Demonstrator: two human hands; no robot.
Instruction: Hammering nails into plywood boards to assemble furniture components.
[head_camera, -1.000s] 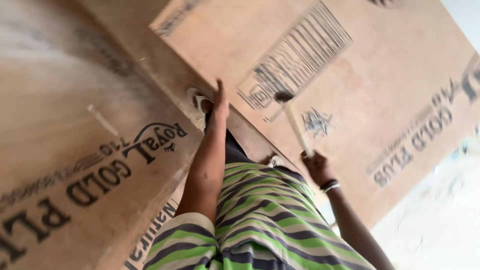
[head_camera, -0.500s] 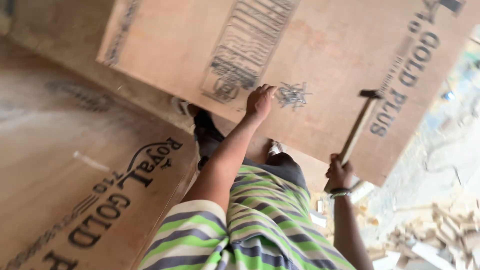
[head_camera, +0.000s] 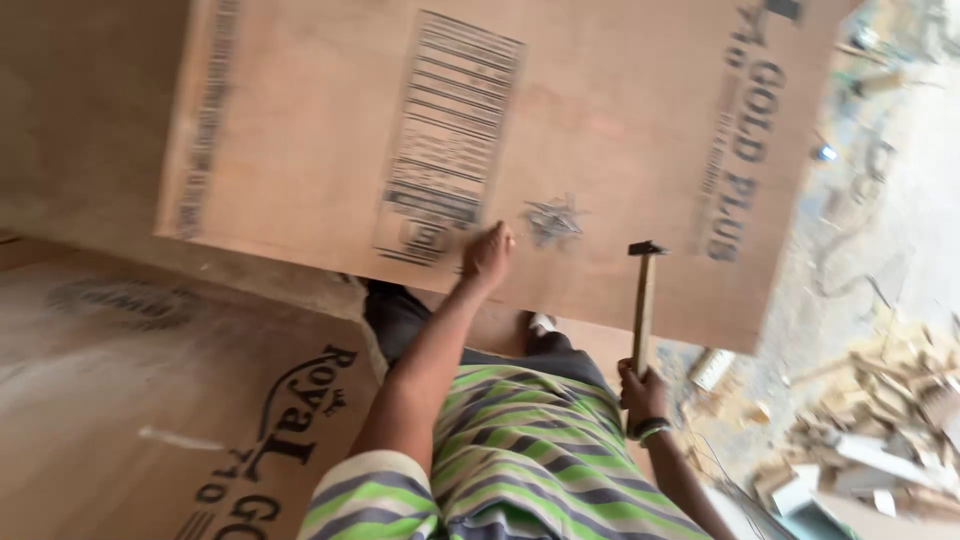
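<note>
Plywood sheet (head_camera: 560, 130) now fills more of the view than half a second ago, and the hammer (head_camera: 643, 300) stands more upright. Left hand (head_camera: 487, 258), fingers curled, rests on the sheet's lower edge, nails (head_camera: 553, 218) at its 2 o'clock. Right hand (head_camera: 642, 395) is clenched round the hammer handle, head at 12 o'clock.

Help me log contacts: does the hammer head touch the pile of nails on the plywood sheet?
Apart. The head view shows the hammer head upright in the right hand, with bare plywood sheet between it and the pile of nails.
</note>
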